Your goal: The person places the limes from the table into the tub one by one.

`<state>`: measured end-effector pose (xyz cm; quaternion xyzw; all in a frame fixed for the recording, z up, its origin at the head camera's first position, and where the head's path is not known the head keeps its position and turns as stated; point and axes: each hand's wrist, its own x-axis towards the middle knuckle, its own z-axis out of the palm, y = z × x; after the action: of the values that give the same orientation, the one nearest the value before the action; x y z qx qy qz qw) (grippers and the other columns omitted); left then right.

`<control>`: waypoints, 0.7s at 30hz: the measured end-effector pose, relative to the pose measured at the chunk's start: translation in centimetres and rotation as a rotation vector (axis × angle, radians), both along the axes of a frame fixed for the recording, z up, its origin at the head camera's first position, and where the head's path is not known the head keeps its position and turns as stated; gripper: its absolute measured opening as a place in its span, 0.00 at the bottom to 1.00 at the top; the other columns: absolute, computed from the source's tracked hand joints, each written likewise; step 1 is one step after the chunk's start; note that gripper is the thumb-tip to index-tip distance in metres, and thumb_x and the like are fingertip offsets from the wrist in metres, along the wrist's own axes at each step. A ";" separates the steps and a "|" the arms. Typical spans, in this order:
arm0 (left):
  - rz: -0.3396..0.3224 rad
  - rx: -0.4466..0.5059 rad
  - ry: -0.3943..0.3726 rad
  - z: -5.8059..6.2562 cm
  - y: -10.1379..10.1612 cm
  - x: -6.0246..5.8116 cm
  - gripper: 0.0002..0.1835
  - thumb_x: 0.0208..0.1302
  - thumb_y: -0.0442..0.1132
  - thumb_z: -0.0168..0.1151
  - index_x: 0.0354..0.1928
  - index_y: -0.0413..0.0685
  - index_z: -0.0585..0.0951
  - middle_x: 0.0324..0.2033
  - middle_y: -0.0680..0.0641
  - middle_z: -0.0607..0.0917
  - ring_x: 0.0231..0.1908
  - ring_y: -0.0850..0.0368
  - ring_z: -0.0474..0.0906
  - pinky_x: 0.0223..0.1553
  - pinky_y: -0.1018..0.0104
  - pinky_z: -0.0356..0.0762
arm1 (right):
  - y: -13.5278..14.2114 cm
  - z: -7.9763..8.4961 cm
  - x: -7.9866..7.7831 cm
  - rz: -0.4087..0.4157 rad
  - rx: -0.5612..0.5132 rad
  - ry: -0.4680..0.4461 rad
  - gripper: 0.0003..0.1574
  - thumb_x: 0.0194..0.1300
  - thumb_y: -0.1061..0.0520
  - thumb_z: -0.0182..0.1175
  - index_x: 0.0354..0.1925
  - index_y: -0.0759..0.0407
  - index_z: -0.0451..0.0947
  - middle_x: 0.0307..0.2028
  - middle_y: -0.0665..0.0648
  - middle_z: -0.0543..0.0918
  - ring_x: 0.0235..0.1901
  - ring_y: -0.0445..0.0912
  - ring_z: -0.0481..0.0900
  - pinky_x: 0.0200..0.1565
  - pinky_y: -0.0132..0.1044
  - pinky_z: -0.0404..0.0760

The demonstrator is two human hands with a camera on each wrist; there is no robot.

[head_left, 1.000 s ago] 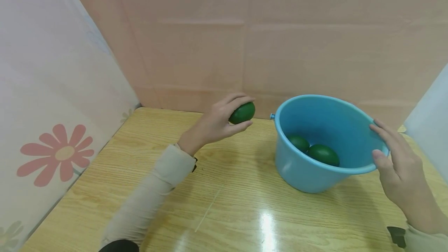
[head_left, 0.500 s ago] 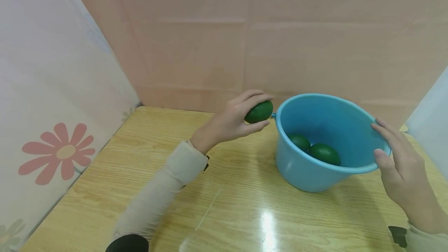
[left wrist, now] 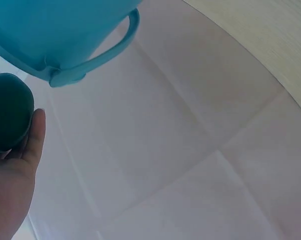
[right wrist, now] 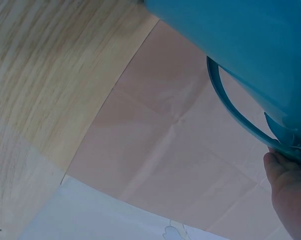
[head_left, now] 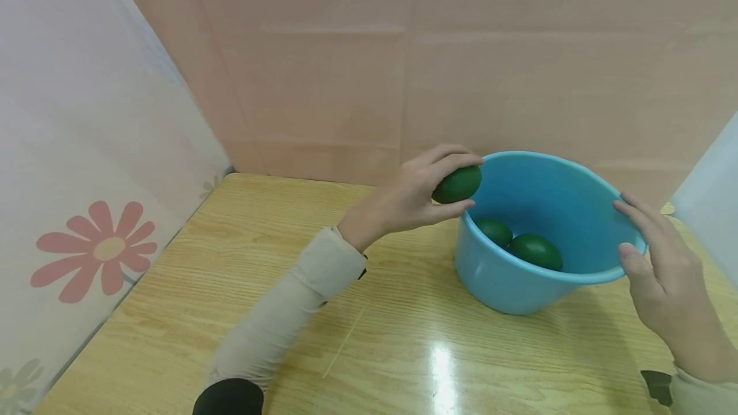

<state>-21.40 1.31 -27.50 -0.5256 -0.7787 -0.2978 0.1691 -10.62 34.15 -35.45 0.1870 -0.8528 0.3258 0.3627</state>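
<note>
In the head view my left hand (head_left: 423, 191) grips a dark green avocado (head_left: 458, 184) between fingers and thumb, at the left rim of a blue bucket (head_left: 507, 293). The held avocado (left wrist: 10, 112) shows beside the bucket (left wrist: 65, 30) in the left wrist view too. Two more green avocados, a left one (head_left: 494, 232) and a right one (head_left: 536, 252), lie inside on the bottom. On the far right my right hand (head_left: 669, 287) holds the bucket's rim, and the bucket leans a little. The right wrist view shows the bucket handle (right wrist: 235, 112) by that hand.
The bucket stands on a wood-grain table (head_left: 259, 223). A pinkish-brown sheet (head_left: 323, 69) hangs behind it. A pale sheet with a red flower (head_left: 106, 252) closes off the left side, and another pale sheet (head_left: 712, 184) the right.
My left hand has moved right with the avocado, from above the table to the bucket's left rim. The right hand keeps its hold, and the two avocados inside stay put.
</note>
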 end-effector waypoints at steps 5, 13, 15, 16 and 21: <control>-0.017 -0.001 0.019 -0.3 0.9 -0.2 0.27 0.64 0.43 0.68 0.63 0.40 0.75 0.60 0.44 0.76 0.61 0.55 0.73 0.62 0.79 0.68 | -0.1 0.0 0.0 0.007 0.000 -0.003 0.29 0.77 0.56 0.42 0.69 0.69 0.65 0.74 0.50 0.64 0.73 0.33 0.58 0.67 0.18 0.53; -0.026 -0.014 -0.014 -0.6 2.1 -0.2 0.28 0.64 0.44 0.68 0.63 0.42 0.75 0.61 0.44 0.76 0.62 0.56 0.73 0.64 0.81 0.64 | -0.2 0.1 0.1 0.004 0.004 -0.001 0.29 0.77 0.56 0.42 0.69 0.69 0.65 0.73 0.54 0.64 0.73 0.33 0.58 0.67 0.18 0.54; -0.031 -0.023 -0.021 -0.6 2.5 -0.2 0.28 0.64 0.44 0.68 0.64 0.42 0.74 0.61 0.44 0.76 0.62 0.56 0.72 0.64 0.81 0.64 | -0.2 0.0 0.0 0.003 0.005 0.002 0.29 0.77 0.56 0.42 0.69 0.69 0.65 0.73 0.51 0.64 0.72 0.33 0.58 0.67 0.18 0.54; -0.031 -0.030 -0.024 -0.6 2.6 -0.1 0.29 0.64 0.44 0.68 0.64 0.42 0.74 0.62 0.44 0.75 0.63 0.56 0.72 0.64 0.81 0.64 | -0.2 -0.1 0.0 0.003 0.005 0.003 0.28 0.77 0.57 0.42 0.69 0.69 0.66 0.73 0.50 0.64 0.72 0.33 0.58 0.67 0.17 0.53; -0.031 -0.074 -0.065 -0.6 3.4 0.1 0.31 0.63 0.44 0.69 0.66 0.43 0.73 0.63 0.45 0.74 0.64 0.57 0.70 0.64 0.82 0.64 | -0.2 -0.2 0.0 0.001 0.003 0.003 0.28 0.77 0.57 0.42 0.69 0.69 0.66 0.73 0.51 0.64 0.73 0.33 0.58 0.67 0.18 0.54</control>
<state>-21.32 4.69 -28.09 -0.5335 -0.7861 -0.2882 0.1198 -10.58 33.93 -35.60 0.1885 -0.8528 0.3243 0.3634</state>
